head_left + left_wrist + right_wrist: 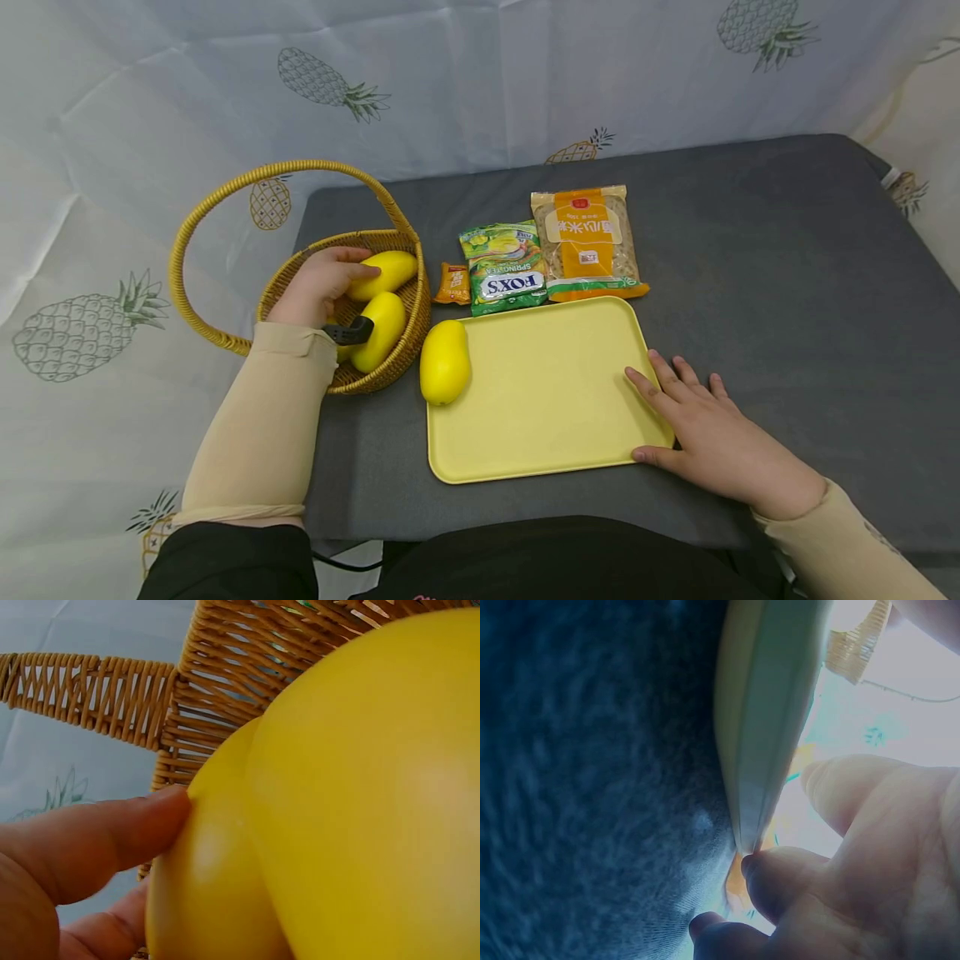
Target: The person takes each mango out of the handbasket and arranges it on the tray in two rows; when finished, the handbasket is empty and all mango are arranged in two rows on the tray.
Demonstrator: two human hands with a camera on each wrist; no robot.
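Note:
My left hand (322, 279) reaches into a wicker basket (423, 312), its thumb and fingers pinching a yellow mango (397, 268). In the left wrist view, the thumb presses that mango (206, 855), and a second mango (375, 780) fills the right side. The second mango (382, 329) lies nearer the basket's front, and more yellow shows partly hidden below my wrist. Another mango (445, 363) rests on the left edge of a yellow tray (547, 392). With fingers spread, my right hand (712, 437) touches the tray's right edge; the right wrist view shows fingertips against its rim (769, 735).
Beyond the tray lie a small orange packet (453, 284), a green Fox's candy bag (506, 267) and an orange-and-clear food bag (588, 242). The basket's tall handle (180, 250) arches over my left arm. A grey cloth (780, 283) covers the table.

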